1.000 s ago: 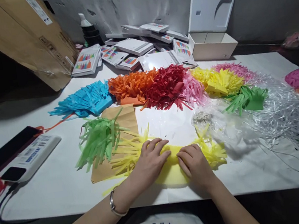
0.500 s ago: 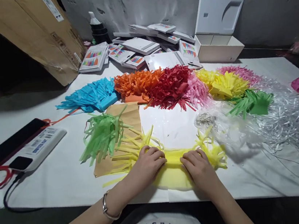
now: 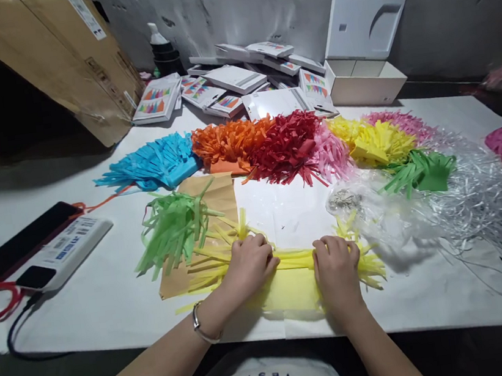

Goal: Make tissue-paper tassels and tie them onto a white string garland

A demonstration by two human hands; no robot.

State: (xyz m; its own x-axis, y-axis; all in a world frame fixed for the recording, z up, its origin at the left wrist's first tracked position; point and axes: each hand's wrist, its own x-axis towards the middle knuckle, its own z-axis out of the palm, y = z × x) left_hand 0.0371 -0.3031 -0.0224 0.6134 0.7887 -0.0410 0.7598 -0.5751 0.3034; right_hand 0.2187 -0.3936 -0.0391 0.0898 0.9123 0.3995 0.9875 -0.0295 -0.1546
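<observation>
A yellow tissue paper (image 3: 290,291) with fringed ends lies near the table's front edge, its middle gathered into a narrow band. My left hand (image 3: 251,266) has its fingers closed on the left part of the band. On the band's right part, my right hand (image 3: 337,269) grips the paper with bent fingers. Yellow strips spread out beyond both hands. To the left, a light green fringed bundle (image 3: 171,229) rests partly on brown paper (image 3: 222,195).
Blue (image 3: 155,160), orange (image 3: 231,141) and red (image 3: 289,146) fringed bundles line the back. Silver tinsel (image 3: 478,195) covers the right side. A power bank (image 3: 67,249) and phone (image 3: 26,239) lie left. Flat boxes (image 3: 236,79) are piled behind, beside an open white box (image 3: 364,80).
Both hands have shifted slightly, the right one to the right and up. The yellow band between them now shows separate strips instead of a smooth fold.
</observation>
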